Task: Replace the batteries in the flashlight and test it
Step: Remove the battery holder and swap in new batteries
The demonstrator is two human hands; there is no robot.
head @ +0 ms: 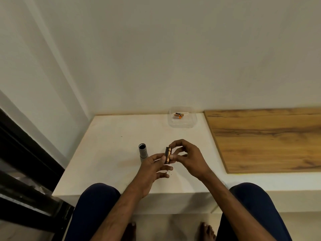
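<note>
A grey flashlight body (pixel 143 151) stands upright on the white ledge (pixel 111 146), its open dark end facing up. Just right of it, both hands hold a black battery holder (pixel 168 155) with copper-coloured batteries in it. My left hand (pixel 154 169) pinches the holder's lower end from the left. My right hand (pixel 187 157) grips its upper end and right side with thumb and fingers. Some small dark thing lies on the ledge under my left fingers, too small to tell.
A clear plastic box (pixel 182 123) stands at the back of the ledge by the wall, with two batteries (pixel 178 115) inside. A wooden panel (pixel 267 140) covers the surface to the right. A dark frame (pixel 26 162) runs along the left. My knees and bare feet are below.
</note>
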